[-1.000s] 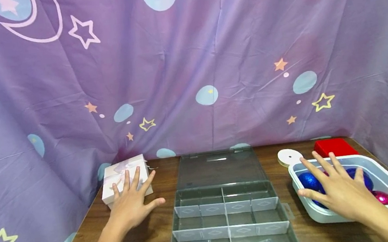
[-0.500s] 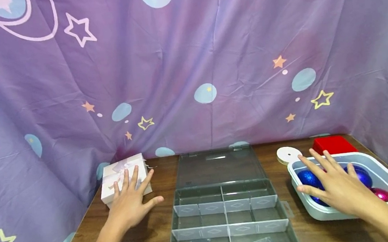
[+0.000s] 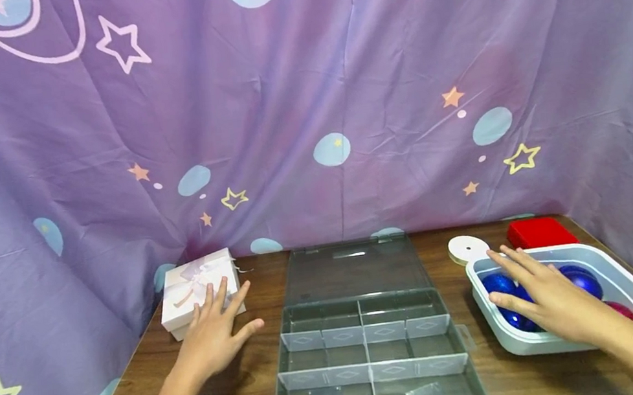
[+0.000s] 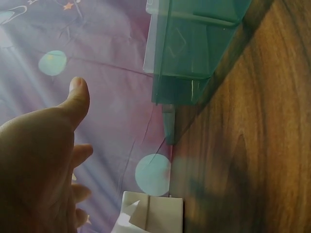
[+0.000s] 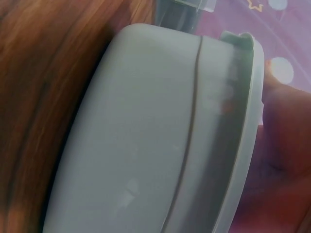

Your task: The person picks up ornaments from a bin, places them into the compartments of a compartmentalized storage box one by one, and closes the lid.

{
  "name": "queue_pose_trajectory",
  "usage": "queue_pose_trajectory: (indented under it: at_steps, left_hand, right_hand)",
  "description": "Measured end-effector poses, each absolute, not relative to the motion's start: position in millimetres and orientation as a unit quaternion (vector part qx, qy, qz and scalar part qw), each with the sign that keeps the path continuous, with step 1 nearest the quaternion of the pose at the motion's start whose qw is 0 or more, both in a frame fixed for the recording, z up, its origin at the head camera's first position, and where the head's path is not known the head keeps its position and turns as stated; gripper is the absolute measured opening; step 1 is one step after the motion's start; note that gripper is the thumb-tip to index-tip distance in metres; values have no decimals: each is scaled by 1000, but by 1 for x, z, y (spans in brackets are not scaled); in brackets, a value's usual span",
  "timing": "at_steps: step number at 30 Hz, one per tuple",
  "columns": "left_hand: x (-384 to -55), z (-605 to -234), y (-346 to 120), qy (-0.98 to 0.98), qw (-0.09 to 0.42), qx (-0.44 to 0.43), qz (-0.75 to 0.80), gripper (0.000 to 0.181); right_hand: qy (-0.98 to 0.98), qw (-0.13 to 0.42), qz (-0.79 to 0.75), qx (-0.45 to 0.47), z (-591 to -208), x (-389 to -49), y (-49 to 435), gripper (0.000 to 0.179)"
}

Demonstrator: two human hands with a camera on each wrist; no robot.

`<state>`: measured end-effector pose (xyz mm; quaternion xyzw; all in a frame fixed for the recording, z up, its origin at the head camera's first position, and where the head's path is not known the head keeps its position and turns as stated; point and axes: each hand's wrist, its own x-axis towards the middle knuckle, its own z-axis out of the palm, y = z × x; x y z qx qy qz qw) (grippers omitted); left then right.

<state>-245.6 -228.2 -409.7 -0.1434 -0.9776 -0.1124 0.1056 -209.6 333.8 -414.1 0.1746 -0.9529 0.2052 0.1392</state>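
Our left hand [image 3: 212, 340], fingers spread and gripping nothing, hangs near the white box [image 3: 179, 304] at lower left; our right hand [image 3: 560, 306], likewise empty, spreads over the tub [image 3: 535, 343] of blue balls [image 3: 583, 281] at lower right. We judge the balls light, stiff and slick, best cupped round their sides. Beneath lies a brown wooden table [image 3: 245, 391], behind it a purple starry curtain [image 3: 281, 97].

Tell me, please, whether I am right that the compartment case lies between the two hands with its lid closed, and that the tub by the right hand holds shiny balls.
The lid is not closed: the head view shows it open, folded back. The compartment case does lie between the left hand and right hand, and the tub by the right hand does hold shiny balls.
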Motion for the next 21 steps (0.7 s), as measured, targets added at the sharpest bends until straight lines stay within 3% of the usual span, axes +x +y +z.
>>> queue_pose_trajectory:
  at_steps: [8,21]
  left_hand:
    - [-243,-415,-226,-961,82,-185,-187,68]
    - [-245,-422,-221,-865,-108,-202,-447,64]
  right_hand:
    - [-946,139,224,188,-413,-209,344,74]
    - [-957,123,204,165,-414,-207,356,73]
